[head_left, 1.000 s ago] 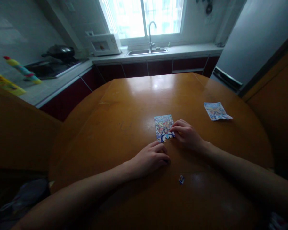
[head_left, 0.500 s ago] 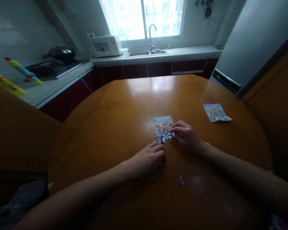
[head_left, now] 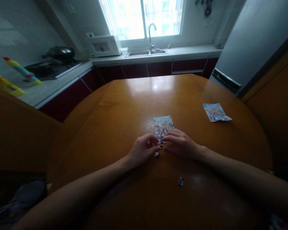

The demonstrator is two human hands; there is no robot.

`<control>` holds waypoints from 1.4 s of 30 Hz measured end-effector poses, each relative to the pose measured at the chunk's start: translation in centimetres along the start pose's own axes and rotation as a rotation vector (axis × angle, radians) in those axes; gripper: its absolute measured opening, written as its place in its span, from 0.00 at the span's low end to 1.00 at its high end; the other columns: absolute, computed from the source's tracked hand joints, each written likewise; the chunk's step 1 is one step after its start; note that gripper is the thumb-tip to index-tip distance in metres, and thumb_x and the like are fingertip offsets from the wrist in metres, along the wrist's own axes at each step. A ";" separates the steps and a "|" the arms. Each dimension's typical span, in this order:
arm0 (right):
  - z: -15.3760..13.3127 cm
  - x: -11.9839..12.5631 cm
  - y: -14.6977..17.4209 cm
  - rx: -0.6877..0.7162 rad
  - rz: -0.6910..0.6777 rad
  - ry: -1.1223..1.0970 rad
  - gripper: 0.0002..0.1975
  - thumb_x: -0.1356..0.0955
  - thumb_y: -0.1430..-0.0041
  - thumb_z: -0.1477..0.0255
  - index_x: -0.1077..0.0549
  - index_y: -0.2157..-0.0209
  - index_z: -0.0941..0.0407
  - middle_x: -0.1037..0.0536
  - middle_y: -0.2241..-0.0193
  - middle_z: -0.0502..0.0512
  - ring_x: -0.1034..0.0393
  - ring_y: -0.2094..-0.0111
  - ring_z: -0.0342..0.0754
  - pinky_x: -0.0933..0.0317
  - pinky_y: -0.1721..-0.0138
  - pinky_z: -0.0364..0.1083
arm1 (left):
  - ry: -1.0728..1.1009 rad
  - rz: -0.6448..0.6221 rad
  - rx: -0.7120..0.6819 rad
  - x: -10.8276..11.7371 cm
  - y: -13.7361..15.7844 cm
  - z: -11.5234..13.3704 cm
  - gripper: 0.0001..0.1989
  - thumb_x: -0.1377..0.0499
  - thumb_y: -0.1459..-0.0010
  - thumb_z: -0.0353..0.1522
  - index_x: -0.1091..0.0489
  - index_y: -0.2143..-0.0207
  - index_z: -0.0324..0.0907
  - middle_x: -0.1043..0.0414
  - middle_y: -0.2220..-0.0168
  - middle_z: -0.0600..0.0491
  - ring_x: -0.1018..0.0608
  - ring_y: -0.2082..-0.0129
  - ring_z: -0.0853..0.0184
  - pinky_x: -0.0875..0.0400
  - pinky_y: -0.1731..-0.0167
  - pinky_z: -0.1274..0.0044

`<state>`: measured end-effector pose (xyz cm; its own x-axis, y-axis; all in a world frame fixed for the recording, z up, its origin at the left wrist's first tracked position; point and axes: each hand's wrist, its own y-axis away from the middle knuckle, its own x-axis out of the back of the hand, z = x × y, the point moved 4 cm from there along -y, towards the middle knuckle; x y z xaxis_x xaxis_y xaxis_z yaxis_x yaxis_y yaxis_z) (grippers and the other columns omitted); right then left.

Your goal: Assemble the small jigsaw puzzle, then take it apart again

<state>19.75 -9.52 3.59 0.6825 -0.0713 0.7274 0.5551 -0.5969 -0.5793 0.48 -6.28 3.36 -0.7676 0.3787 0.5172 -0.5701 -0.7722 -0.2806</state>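
A nearly rectangular jigsaw puzzle (head_left: 163, 124) with a busy, many-coloured picture lies flat on the wooden table, its lower part covered by my fingers. My left hand (head_left: 144, 149) is at its lower edge, thumb and forefinger curled onto a small dark puzzle piece (head_left: 161, 146). From the other side, my right hand (head_left: 181, 143) lies over the puzzle's lower right corner, fingers stretched out and fingertips close to that same piece. Just below my left thumb is a loose white-and-dark piece (head_left: 156, 155). Another small bluish piece (head_left: 180, 181) lies nearer to me.
A creased printed sheet (head_left: 216, 112) rests on the table (head_left: 124, 95) to the right. Beyond the table are a sink (head_left: 146, 53), a white microwave (head_left: 105, 45) and a stove with a dark pan (head_left: 61, 53). A fridge (head_left: 252, 41) stands at the right.
My left hand has shifted up and turned, leaving a loose piece on the table below it. My right hand has slid left and down across the puzzle's lower edge.
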 end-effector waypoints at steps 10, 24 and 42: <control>-1.8 -0.6 -0.2 0.118 0.059 -0.101 0.06 0.34 0.33 0.76 0.26 0.57 0.54 0.22 0.61 0.56 0.29 0.60 0.47 0.30 0.60 0.49 | 0.046 -0.014 -0.016 -0.2 0.0 0.6 0.10 0.31 0.45 0.34 0.26 0.69 0.39 0.25 0.73 0.56 0.28 0.75 0.73 0.35 0.73 0.81; -1.5 -0.3 -0.2 0.086 0.174 -0.094 0.05 0.32 0.35 0.77 0.25 0.59 0.56 0.23 0.65 0.56 0.29 0.64 0.46 0.30 0.64 0.46 | 0.010 0.043 -0.255 0.4 -0.1 1.0 0.04 0.33 0.40 0.32 0.23 0.66 0.41 0.20 0.67 0.51 0.22 0.66 0.67 0.26 0.65 0.76; 2.3 1.6 -0.1 -0.056 0.132 -0.012 0.05 0.31 0.36 0.75 0.22 0.65 0.54 0.21 0.66 0.55 0.30 0.64 0.47 0.32 0.63 0.48 | -0.319 -0.047 -0.292 0.3 -0.5 -0.6 0.13 0.43 0.35 0.26 0.24 0.52 0.46 0.25 0.50 0.49 0.29 0.50 0.60 0.28 0.49 0.63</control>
<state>21.86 -7.77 3.97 0.7535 -0.1425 0.6419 0.4333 -0.6267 -0.6477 0.32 -5.45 3.18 -0.6358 0.1984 0.7459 -0.6965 -0.5640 -0.4436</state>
